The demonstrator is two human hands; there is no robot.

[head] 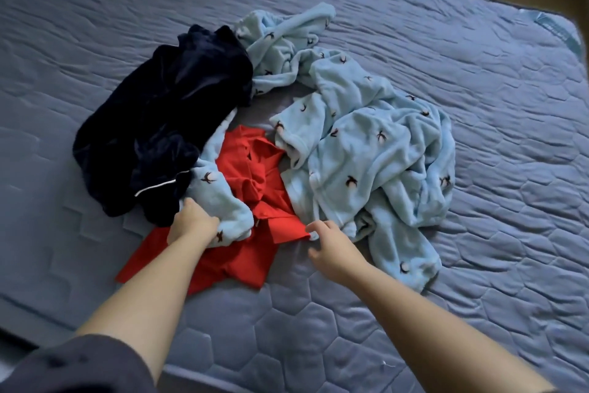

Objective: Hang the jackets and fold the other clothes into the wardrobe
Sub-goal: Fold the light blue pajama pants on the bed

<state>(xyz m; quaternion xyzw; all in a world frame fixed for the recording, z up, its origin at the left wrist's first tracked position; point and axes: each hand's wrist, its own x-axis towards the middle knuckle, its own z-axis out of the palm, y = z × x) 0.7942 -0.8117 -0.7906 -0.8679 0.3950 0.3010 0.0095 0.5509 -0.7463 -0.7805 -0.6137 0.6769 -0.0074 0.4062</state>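
A heap of clothes lies in the middle of the bed. A dark navy velvet garment with white piping is at the left. A red shirt sits crumpled in the centre. Light blue fleece pieces with small dark motifs spread to the right and behind. My left hand grips a light blue fleece sleeve end that lies over the red shirt. My right hand pinches the red shirt's right corner at the fleece's edge, fingers curled.
The bed is covered by a grey-blue quilted mattress pad. Its near edge runs along the bottom left, its far right corner meets a brownish floor. A dark sleeve shows at the lower left.
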